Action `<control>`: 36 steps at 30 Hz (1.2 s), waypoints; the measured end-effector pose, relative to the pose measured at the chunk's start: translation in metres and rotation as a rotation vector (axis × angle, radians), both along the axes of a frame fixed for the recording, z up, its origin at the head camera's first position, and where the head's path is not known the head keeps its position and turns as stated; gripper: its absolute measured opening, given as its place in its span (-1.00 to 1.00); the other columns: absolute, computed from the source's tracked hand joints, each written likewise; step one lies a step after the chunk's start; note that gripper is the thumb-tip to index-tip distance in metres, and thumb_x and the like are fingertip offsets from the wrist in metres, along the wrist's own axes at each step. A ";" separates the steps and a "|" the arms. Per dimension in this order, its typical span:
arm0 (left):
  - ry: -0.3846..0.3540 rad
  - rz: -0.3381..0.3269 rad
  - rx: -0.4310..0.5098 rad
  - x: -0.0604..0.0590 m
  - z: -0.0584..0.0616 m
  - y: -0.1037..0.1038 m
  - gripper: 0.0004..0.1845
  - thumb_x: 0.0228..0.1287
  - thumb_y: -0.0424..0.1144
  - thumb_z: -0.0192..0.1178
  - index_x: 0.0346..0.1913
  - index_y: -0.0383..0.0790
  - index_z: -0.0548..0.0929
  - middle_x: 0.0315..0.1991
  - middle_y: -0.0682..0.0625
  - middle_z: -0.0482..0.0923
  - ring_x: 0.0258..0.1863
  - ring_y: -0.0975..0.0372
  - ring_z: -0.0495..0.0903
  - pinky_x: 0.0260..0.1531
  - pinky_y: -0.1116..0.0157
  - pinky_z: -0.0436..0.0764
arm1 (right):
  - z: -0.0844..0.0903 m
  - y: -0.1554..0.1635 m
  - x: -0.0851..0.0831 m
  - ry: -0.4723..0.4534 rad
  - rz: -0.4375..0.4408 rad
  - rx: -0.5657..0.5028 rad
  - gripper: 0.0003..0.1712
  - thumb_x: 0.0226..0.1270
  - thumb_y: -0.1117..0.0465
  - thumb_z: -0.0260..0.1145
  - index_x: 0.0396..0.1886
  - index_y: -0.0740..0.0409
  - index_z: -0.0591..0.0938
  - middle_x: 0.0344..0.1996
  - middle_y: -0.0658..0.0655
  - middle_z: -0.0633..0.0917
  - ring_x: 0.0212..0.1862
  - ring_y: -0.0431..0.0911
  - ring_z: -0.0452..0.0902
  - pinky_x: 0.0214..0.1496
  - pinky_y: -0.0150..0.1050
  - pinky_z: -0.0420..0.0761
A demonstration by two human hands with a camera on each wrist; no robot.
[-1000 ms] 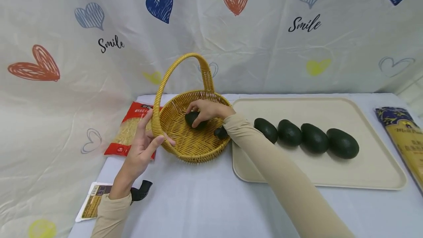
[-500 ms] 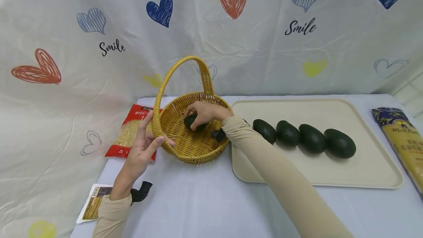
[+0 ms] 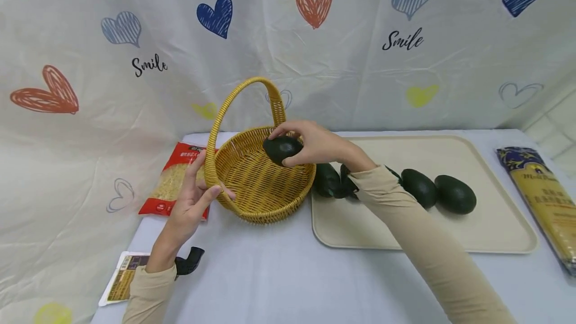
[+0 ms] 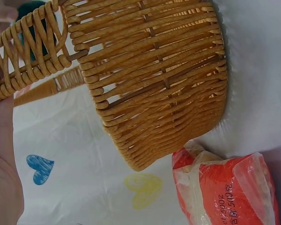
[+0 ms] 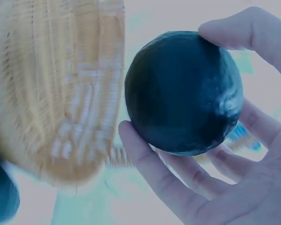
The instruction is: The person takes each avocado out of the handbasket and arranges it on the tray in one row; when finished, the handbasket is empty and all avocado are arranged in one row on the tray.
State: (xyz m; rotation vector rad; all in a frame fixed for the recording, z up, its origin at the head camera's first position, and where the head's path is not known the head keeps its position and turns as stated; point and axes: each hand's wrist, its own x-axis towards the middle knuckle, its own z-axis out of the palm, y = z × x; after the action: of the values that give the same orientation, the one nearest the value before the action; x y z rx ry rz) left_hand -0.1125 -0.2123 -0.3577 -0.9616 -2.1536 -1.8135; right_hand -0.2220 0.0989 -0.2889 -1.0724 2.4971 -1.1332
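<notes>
My right hand (image 3: pixel 310 144) grips a dark green avocado (image 3: pixel 282 149) between thumb and fingers, held above the right part of the yellow wicker basket (image 3: pixel 265 214). In the right wrist view the avocado (image 5: pixel 182 93) is seen end-on, with the fingers curled round it. At the basket's left side my left hand (image 3: pixel 191 204) holds the base of the arched handle (image 3: pixel 210 164), thumb in front and fingers behind. The left wrist view shows the handle (image 4: pixel 28 51) by that palm. Several more avocados (image 3: pixel 455 194) lie in a row on the beige tray (image 3: pixel 495 229), partly hidden by my right forearm.
A red bag of pasta (image 3: pixel 168 184) lies behind my left hand. A flat white-edged packet (image 3: pixel 120 279) lies by the left wrist, beside the black wrist mount (image 3: pixel 191 261). Right of the tray is a long yellow packet (image 3: pixel 540 194). A heart-printed cloth hangs behind.
My right hand has lifted the avocado from the basket's bottom and carried it up and to the right. The left hand keeps its place on the handle. The view has shifted slightly.
</notes>
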 end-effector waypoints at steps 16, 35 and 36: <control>-0.037 -0.016 -0.005 0.002 -0.003 -0.001 -0.18 0.62 -0.50 -0.05 0.71 0.00 -0.18 -0.20 0.09 0.79 -0.04 0.34 0.74 0.35 0.39 0.37 | -0.005 0.195 0.070 0.007 -0.506 -0.082 -0.31 0.26 0.29 0.57 0.38 -0.07 0.59 0.19 -0.12 0.58 0.09 -0.18 0.46 0.04 -0.57 0.48; -0.011 -0.030 0.024 0.001 -0.001 0.002 -0.16 0.55 -0.61 -0.08 0.71 -0.06 -0.13 -0.23 0.00 0.80 -0.05 0.32 0.76 0.37 0.37 0.36 | -0.082 0.360 0.140 -0.027 -0.935 0.132 -0.30 0.47 0.13 0.43 0.21 -0.80 0.32 -0.05 -0.46 0.29 0.05 -0.05 0.35 -0.04 0.22 0.45; -0.011 -0.031 0.024 0.001 -0.002 0.002 -0.16 0.55 -0.62 -0.08 0.71 -0.07 -0.13 -0.23 -0.01 0.80 -0.05 0.32 0.76 0.38 0.37 0.35 | -0.085 0.361 0.141 -0.032 -0.930 0.143 -0.31 0.45 0.11 0.45 0.23 -0.78 0.35 -0.05 -0.48 0.29 0.05 -0.09 0.36 -0.05 0.22 0.45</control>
State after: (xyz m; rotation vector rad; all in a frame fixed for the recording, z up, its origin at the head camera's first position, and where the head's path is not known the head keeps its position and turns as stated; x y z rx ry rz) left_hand -0.1119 -0.2106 -0.3594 -0.9878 -2.1299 -1.8589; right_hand -0.0813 0.4601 -0.3735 0.2198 3.0410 -1.0781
